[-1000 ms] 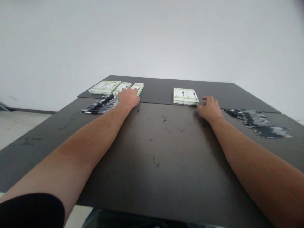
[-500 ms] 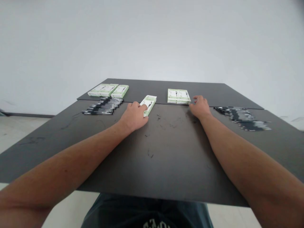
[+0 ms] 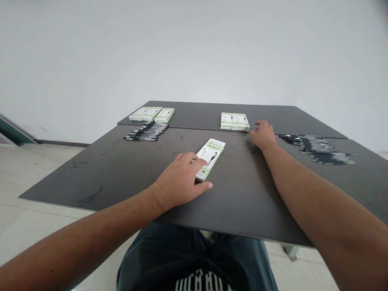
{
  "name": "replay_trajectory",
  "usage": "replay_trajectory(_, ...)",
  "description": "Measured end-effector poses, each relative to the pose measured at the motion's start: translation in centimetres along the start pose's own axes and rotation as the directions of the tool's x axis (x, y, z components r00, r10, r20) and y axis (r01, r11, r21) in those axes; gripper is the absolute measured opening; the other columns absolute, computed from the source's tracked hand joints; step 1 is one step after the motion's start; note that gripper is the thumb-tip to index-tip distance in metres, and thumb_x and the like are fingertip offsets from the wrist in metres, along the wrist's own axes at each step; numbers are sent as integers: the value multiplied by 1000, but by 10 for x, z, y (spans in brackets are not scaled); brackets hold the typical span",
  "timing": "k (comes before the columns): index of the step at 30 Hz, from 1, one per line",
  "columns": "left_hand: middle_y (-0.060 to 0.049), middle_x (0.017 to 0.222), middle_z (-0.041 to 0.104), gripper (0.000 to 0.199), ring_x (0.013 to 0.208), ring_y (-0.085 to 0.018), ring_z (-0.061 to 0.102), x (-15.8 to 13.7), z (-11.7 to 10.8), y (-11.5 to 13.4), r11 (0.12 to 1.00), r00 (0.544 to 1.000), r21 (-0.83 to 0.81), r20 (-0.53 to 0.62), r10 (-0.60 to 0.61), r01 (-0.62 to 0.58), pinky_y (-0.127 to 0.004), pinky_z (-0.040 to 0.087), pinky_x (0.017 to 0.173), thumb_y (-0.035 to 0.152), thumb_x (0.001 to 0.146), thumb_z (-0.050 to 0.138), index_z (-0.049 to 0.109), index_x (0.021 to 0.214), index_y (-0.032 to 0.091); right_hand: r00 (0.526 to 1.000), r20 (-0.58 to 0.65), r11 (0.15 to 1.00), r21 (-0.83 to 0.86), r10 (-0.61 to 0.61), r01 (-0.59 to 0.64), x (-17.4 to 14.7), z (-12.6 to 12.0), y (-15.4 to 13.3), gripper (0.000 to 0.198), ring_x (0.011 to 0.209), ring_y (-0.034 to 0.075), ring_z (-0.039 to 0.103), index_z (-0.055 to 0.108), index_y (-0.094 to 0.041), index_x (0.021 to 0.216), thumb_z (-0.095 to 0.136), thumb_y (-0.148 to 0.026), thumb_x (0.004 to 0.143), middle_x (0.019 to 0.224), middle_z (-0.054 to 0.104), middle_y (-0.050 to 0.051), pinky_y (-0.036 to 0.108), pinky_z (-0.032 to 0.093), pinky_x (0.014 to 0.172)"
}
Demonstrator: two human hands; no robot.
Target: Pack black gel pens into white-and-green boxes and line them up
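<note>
A white and green pen box [image 3: 209,157] with a pen picture on it lies slantwise on the near part of the dark table. My left hand [image 3: 183,178] rests at its near left end, fingertips on the top face and thumb stretched out past the near end. Farther back, my right hand [image 3: 263,134] hovers low at the right side of a stack of similar pen boxes [image 3: 235,121]. Its fingers are loosely bent and apart, with nothing between them.
At the far left, more pen boxes [image 3: 151,113] stand behind a row of black and clear pens [image 3: 146,131]. Another spread of pens [image 3: 323,149] lies on the right. A seam crosses the dark table [image 3: 230,210], and a pale wall [image 3: 194,52] rises behind it.
My left hand has brought the pen box nearer to me and to the right, and its thumb has come away from the box. My right hand stays by the stack. The view has shifted.
</note>
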State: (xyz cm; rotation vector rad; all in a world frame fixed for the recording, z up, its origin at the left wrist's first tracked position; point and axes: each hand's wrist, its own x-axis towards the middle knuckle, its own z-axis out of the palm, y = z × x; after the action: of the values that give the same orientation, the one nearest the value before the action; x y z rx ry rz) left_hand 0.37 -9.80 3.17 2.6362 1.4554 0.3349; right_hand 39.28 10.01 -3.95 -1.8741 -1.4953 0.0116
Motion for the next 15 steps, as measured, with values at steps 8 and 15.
replay_trajectory(8,-12,154,74,55,150,-31,62,37,-25,-135,939,979,279,-73,-190,203,-40,40,137,35,103,51,71,152,21,1000,-11,999,-19,27,-28,3,1,3,50,131,37,64,67,-17,136,69,-20,86,121,74,18,54,50,122)
replay_trajectory(15,-20,156,73,64,148,-36,64,49,-38,-261,873,935,335,-138,-326,354,-45,44,132,36,98,48,72,152,12,999,1,999,-26,32,-32,7,4,8,52,132,38,67,69,-16,137,70,-20,85,122,76,19,56,52,121)
